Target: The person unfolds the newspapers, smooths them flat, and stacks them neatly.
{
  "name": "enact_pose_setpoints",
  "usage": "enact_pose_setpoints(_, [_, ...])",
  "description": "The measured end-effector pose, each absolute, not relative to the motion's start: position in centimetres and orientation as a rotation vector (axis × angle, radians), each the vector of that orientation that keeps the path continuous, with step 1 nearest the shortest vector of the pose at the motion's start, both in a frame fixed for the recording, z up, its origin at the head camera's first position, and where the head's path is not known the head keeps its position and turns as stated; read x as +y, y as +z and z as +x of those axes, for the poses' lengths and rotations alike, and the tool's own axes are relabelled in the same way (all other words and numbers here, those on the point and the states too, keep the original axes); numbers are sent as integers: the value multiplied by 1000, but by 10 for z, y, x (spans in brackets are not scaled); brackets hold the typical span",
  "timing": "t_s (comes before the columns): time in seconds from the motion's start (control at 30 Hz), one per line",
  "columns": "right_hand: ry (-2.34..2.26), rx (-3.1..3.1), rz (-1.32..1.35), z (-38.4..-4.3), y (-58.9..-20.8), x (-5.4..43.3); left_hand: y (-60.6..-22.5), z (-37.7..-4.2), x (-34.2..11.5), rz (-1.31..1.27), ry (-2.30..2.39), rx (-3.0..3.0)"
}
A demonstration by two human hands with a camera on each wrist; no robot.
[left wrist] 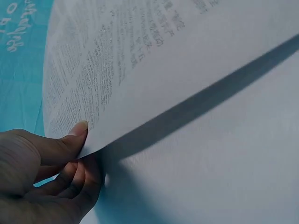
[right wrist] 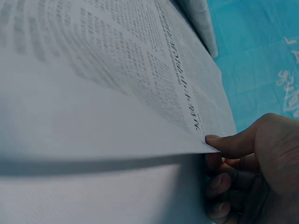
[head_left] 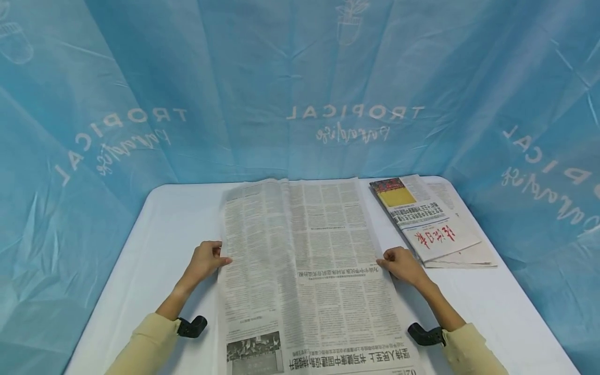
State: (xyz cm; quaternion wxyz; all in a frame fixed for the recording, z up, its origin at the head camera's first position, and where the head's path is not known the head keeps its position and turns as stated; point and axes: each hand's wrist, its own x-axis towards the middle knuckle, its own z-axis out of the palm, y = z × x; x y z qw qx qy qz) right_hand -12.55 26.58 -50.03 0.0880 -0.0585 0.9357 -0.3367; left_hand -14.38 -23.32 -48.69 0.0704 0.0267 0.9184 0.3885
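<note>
An unfolded newspaper sheet (head_left: 328, 250) spreads over the middle of the table, a crease running down its length. At its left edge my left hand (head_left: 206, 260) pinches the paper, thumb on top and fingers beneath. The right hand (head_left: 402, 264) pinches the opposite edge the same way. In the left wrist view the newspaper (left wrist: 154, 84) stands off the white surface and casts a dark shadow under its edge. The right wrist view also has the newspaper's edge (right wrist: 140, 135) raised, with the thumb on the printed side and the other fingers curled below.
Folded newspapers (head_left: 431, 224) lie stacked at the table's back right, the top one with red characters and a colour picture. The white table (head_left: 173, 219) has rounded far corners. Blue printed curtains (head_left: 290, 78) hang behind it and at both sides.
</note>
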Motion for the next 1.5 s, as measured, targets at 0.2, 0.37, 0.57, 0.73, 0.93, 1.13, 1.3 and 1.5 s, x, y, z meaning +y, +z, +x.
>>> enact_pose_setpoints(0.2, [-1015,2782,-125,-127,-498,276,-484,-143,-247,90,1088,2778])
enact_pose_setpoints(0.37, [-1031,2776,-44,-128,-499,281,-482,-139,-262,82,1035,2791])
enact_pose_setpoints(0.57, [-1003,2814,73,-127,-499,285,-480,-133,-279,30,1013,2803])
enact_pose_setpoints(0.73, [-972,2832,128,-126,-499,292,-476,-129,-293,-11,991,2806])
enact_pose_setpoints(0.93, [-971,2849,111,-126,-500,300,-473,-126,-313,-33,971,2832])
enact_pose_setpoints(1.13, [-986,2860,90,-127,-499,306,-473,-123,-331,-56,927,2851])
enact_pose_setpoints(1.3, [-980,2860,107,-126,-498,309,-475,-123,-344,-100,881,2883])
enact_pose_setpoints(1.5, [-982,2857,129,-125,-502,315,-475,-123,-357,-138,830,2917])
